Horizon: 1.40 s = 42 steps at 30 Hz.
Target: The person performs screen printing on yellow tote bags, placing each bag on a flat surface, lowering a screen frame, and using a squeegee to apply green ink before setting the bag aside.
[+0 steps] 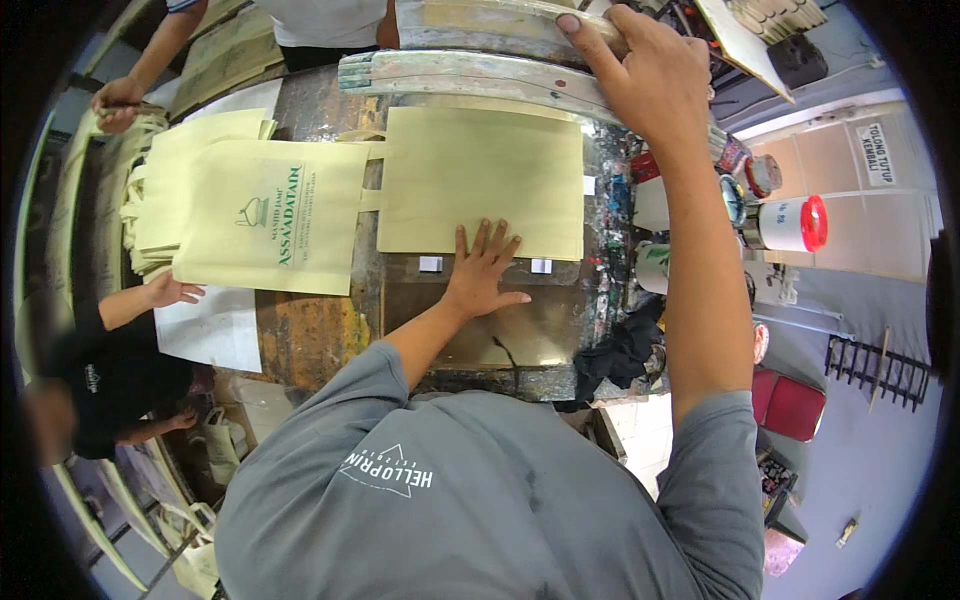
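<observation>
Left hand [482,272] lies flat, fingers spread apart, on the lower part of a blank pale-yellow bag [480,180] at the upper centre of the frame. Right hand [655,75], upper right, is clamped on a pale screen frame [480,80]. Upper left, a green-printed bag [225,240] overlaps the stained tabletop [310,340], a co-worker's hand [174,290] near its corner.
</observation>
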Tool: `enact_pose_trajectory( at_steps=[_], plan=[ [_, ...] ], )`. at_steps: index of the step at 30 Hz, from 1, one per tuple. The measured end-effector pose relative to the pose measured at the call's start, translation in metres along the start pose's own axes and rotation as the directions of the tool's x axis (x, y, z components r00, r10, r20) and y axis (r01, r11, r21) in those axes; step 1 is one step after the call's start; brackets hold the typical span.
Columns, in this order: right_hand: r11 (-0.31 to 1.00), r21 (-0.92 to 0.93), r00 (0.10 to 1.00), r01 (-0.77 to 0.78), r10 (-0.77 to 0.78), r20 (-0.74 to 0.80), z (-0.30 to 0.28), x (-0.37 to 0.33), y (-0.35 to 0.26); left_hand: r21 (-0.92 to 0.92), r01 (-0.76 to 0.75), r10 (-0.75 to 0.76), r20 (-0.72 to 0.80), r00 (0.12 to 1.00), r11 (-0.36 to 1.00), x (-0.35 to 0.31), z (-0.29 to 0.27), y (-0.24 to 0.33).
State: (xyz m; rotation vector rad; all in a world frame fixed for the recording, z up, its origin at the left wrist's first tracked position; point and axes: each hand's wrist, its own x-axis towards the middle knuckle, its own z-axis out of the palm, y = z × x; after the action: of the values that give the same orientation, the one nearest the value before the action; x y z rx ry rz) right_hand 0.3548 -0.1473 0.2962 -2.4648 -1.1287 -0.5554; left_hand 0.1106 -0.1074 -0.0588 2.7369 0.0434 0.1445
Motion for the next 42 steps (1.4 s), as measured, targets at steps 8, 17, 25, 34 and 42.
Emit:
enact_pose_trajectory(
  at_steps=[8, 17, 25, 34, 42],
  plan=[
    [0.99, -0.027, 0.983, 0.14, -0.142, -0.115, 0.006, -0.001, 0.007, 0.063, 0.021, -0.023, 0.024, 0.999, 0.998, 0.001, -0.018, 0.009],
    [0.984, -0.058, 0.922, 0.168, -0.136, 0.363, 0.025, -0.101, 0.004, -0.87, -0.196, -0.518, 0.078, 0.852, -0.453, -0.025, -0.196, -0.002],
    [0.997, -0.003, 0.857, 0.073, -0.062, 0.512, 0.06, -0.153, 0.005, -0.861, 0.09, -0.466, 0.355, 0.81, -0.5, -0.084, -0.14, -0.026],
    [0.993, -0.004, 0.927, 0.119, -0.109, 0.359, 0.121, -0.226, 0.006, -0.858, 0.136, -0.536, 0.426, 0.729, -0.496, -0.088, -0.104, -0.025],
    [0.99, -0.081, 0.948, 0.116, -0.086, 0.307, 0.228, -0.118, 0.059, -0.841, 0.218, -0.591, 0.51, 0.625, -0.495, -0.08, -0.11, -0.021]
  ],
)
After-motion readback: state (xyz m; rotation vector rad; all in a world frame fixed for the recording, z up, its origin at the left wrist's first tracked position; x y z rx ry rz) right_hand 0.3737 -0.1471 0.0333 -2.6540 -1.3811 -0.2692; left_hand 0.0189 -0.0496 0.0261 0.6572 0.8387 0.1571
